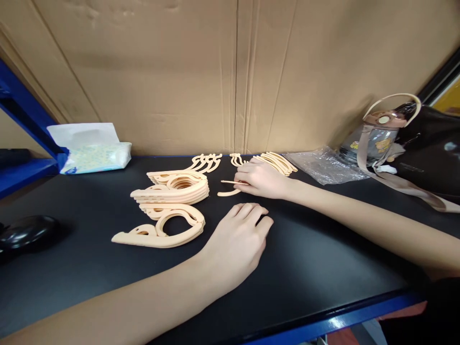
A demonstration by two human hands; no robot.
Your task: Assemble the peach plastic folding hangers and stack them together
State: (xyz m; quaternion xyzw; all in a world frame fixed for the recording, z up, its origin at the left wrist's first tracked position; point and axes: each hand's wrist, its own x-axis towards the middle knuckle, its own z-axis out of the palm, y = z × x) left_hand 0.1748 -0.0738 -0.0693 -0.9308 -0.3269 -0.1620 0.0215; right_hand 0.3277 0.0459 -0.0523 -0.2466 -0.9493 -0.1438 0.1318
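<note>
My left hand (239, 237) rests palm down on the dark table, its fingers loosely bent and apart, with nothing seen in them. Farther back, my right hand (261, 179) is closed on a thin beige plastic hanger piece (230, 182), whose end pokes out past the fingers. A curved beige piece (228, 193) shows just below that hand, partly hidden by it. To the left lie stacked folded beige hangers (176, 191), with another group of folded hangers (179, 238) nearer me. Behind the right hand lie several long hanger arms (280, 163).
Several beige hooks (206, 163) and smaller hook pieces (236, 159) lie along the back edge. A tissue pack (97, 155) and a black mouse (28, 232) are at left. Clear plastic film (327, 165), a strapped bottle (381, 139) and a black bag (431, 148) stand right. Cardboard (161, 72) walls the back.
</note>
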